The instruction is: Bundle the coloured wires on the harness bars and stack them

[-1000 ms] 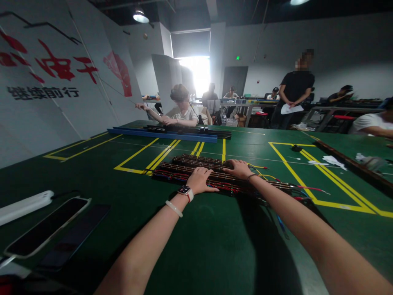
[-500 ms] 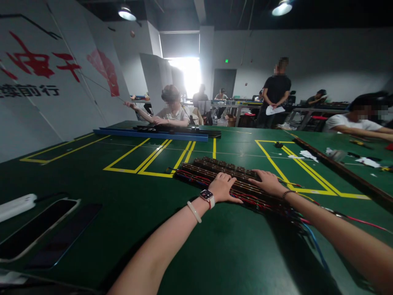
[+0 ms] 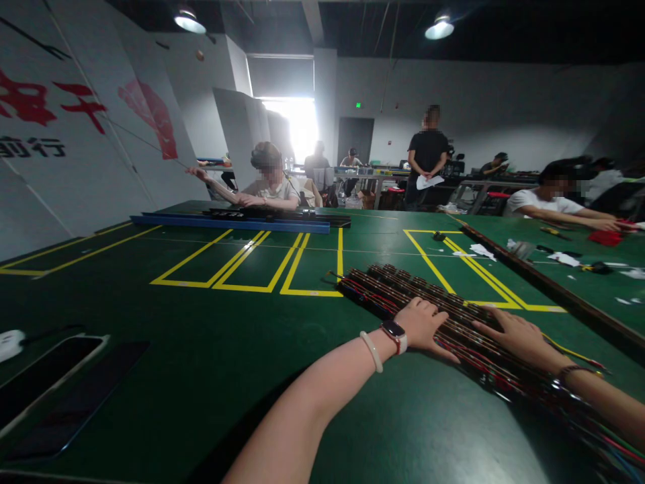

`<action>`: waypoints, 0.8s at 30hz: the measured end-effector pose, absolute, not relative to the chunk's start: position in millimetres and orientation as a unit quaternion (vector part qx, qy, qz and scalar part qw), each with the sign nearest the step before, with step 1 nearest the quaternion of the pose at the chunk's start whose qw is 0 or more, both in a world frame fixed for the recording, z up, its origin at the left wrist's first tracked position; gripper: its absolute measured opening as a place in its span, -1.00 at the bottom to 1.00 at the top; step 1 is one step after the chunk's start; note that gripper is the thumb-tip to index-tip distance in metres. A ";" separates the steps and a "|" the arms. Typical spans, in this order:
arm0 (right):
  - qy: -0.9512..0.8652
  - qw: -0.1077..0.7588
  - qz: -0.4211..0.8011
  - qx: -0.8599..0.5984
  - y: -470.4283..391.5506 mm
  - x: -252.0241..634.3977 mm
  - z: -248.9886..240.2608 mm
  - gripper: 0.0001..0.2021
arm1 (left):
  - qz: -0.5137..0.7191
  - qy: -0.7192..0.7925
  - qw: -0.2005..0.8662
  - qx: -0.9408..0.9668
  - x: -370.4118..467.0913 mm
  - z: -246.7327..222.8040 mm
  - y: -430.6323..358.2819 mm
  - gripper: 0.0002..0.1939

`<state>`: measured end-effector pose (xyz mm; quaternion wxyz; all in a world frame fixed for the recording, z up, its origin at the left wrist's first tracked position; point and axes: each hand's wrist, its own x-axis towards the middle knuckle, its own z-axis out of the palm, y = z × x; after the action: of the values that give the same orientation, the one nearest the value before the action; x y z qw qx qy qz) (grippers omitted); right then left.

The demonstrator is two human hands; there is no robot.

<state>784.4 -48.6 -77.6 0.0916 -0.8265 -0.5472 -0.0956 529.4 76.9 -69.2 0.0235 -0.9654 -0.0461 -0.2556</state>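
Note:
A bundle of long dark strips (image 3: 373, 286) lies slantwise on the green table, with red, black and blue wires along its near side. My left hand (image 3: 422, 324) presses down over the middle of the bundle, fingers across the top and thumb stretched along the near edge. Farther right, my right hand (image 3: 524, 336) grips the bundle from its far side, fingertips and thumb on the strips. Both hands hold it against the table. Loose coloured wires trail from its right end beneath my right forearm. What exactly the strips are, I cannot make out.
Yellow tape outlines (image 3: 246, 289) mark the green tabletop. A blue rail (image 3: 226, 222) lies along the far edge, before a seated person (image 3: 275, 188). At right runs a long dark bar (image 3: 544, 275), with paper scraps beyond. Two phone-like slabs (image 3: 80, 396) lie at left.
The bundle has moved right and toward me under both hands, and its right end is turned nearer to me. My view has swung slightly right.

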 end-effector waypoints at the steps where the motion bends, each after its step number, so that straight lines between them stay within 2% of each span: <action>1: -0.537 0.092 -0.091 -0.834 -57.1 793.1 -80.2 -0.32 | -0.260 -0.035 0.020 -0.965 537.0 -69.5 73.2 -0.06; 8: -0.506 0.090 -0.094 -0.852 -88.7 822.5 -82.0 -0.34 | -0.248 -0.010 0.016 -0.969 568.4 -73.3 56.2 -0.05; 14: -0.633 0.087 -0.204 -0.741 -72.0 758.3 -51.5 -0.37 | -0.243 -0.057 0.019 -0.968 532.1 -70.1 50.0 -0.02; 18: -0.738 0.062 -0.259 -0.620 -53.7 689.8 -45.5 -0.46 | -0.246 -0.080 0.015 -0.966 472.8 -57.8 58.1 -0.38; 24: -0.760 0.033 -0.271 -0.589 -25.4 643.9 -69.0 -0.46 | -0.247 -0.187 -0.024 -0.950 368.1 -36.7 77.6 -0.60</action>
<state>643.9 -25.4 -69.0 0.0326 -0.5893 -0.7605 -0.2709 368.1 77.6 -36.7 -0.0245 -0.9505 -0.1869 -0.2470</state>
